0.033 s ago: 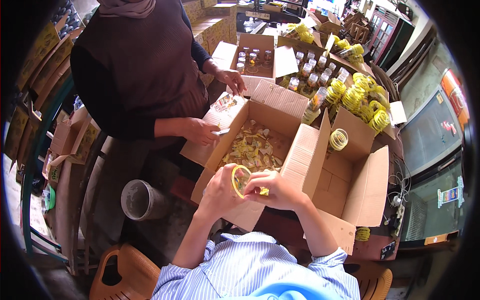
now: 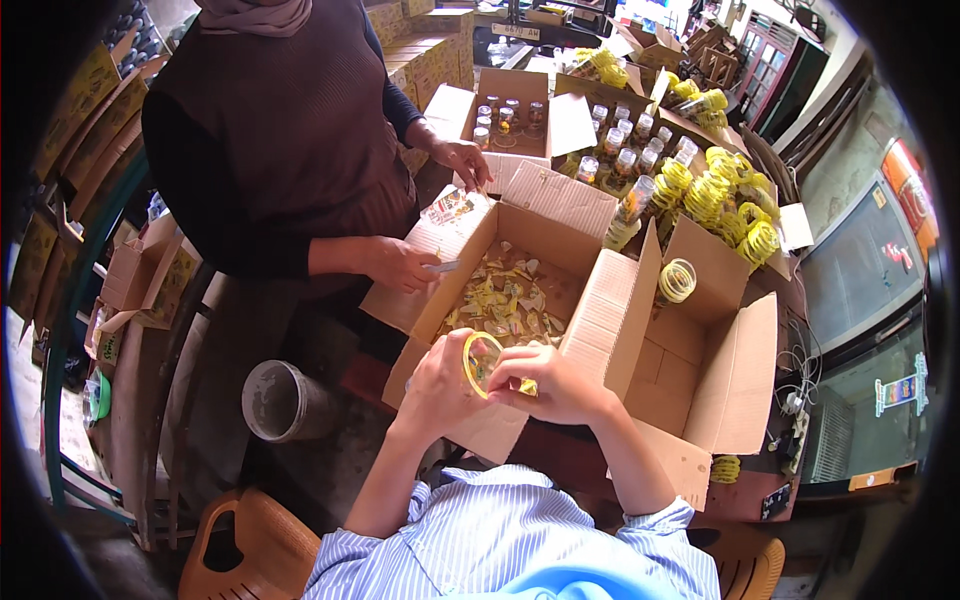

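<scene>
My left hand [image 2: 437,385] is wrapped round a clear plastic jar with a yellow rim [image 2: 470,372], its round mouth tilted up toward me. My right hand [image 2: 548,382] is closed against the jar's right side, fingertips pinched together. A small yellow patch shows below those fingers; whether it belongs to the jar or its label I cannot tell. Both hands are over the near edge of an open cardboard box [image 2: 548,238], where yellow and white torn scraps [image 2: 505,300] lie on the bottom. Across from me, a co-worker's hand [image 2: 400,264] holds a small flat blade-like tool [image 2: 443,266].
A second open carton [image 2: 668,370] on the right has a yellow-ringed jar [image 2: 677,281] at its far corner. Behind stand clear jars [image 2: 625,160] and stacked yellow rings [image 2: 705,195]. A grey bucket [image 2: 275,400] stands on the floor at left, near an orange chair [image 2: 250,550].
The flat tool in the co-worker's hand has tilted slightly. My hands and the jar stay almost in place.
</scene>
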Tool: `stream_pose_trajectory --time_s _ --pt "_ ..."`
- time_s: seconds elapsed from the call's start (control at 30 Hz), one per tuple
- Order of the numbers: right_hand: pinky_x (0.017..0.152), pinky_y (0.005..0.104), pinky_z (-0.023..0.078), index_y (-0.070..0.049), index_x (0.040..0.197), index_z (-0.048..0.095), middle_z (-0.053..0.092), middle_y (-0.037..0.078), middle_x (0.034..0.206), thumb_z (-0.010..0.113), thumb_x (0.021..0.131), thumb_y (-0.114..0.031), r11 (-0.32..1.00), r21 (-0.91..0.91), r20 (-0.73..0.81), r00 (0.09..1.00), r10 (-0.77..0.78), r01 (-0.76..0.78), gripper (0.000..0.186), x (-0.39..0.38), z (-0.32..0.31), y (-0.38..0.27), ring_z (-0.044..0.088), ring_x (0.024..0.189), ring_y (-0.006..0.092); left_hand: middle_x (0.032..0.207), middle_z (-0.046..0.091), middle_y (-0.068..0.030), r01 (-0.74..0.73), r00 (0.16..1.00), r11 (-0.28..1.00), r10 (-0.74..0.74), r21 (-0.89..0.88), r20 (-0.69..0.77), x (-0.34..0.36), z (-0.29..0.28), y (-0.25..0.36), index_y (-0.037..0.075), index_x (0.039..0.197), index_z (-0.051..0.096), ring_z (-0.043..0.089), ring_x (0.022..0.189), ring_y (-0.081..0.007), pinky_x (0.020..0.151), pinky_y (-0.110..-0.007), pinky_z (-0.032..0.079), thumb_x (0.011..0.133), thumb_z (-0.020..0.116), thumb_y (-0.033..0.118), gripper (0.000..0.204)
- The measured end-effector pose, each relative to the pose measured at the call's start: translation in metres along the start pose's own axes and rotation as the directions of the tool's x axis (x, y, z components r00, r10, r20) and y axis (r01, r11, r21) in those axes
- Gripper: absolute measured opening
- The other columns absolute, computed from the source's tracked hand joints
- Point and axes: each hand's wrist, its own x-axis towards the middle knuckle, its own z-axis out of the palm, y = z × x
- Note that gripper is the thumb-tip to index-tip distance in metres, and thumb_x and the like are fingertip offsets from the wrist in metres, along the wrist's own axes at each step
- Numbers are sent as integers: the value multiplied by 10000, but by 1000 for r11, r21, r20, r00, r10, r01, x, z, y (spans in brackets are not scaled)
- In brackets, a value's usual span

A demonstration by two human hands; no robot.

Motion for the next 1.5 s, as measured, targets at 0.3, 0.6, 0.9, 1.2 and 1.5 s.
stream_pose_trajectory --time_s 0.3,0.6,0.9,1.2,1.5 --pt "734 363 370 -26 883 517 523 94 847 562 833 -67 985 -170 -17 1000 -22 19 79 -7 14 -19 524 797 263 995 559 -156 -56 992 972 80 -230 96 -3 3 -11 48 1144 362 567 929 -351 793 -415 462 609 792 196 702" --pt "719 371 358 -40 868 497 511 90 843 555 799 -34 969 -246 -87 996 -11 -10 90 -15 24 -9 520 807 265 976 559 -182 -30 997 990 41 -136 73 -2 8 -9 44 1122 383 567 926 -362 784 -413 466 617 782 198 662" --pt "700 369 371 -41 862 479 501 96 816 569 770 1 925 -380 -210 975 -73 -12 135 -16 32 -4 514 771 274 945 581 -115 34 999 999 -34 0 7 -1 12 -5 80 1070 400 589 896 -320 776 -391 474 623 770 149 584" --pt "732 394 388 1 864 474 500 134 820 544 783 -36 985 -134 -205 975 81 -109 113 -22 36 2 515 790 305 964 576 -108 -69 997 997 70 19 -31 3 19 -8 87 1057 414 571 913 -325 776 -414 459 633 763 164 555" --pt "738 382 390 -1 846 477 515 138 837 543 793 -28 968 -133 -350 924 155 -213 89 -25 49 6 529 809 292 970 579 -106 -172 970 960 205 220 -134 11 37 -29 71 1061 426 566 930 -299 775 -420 447 668 726 141 499"
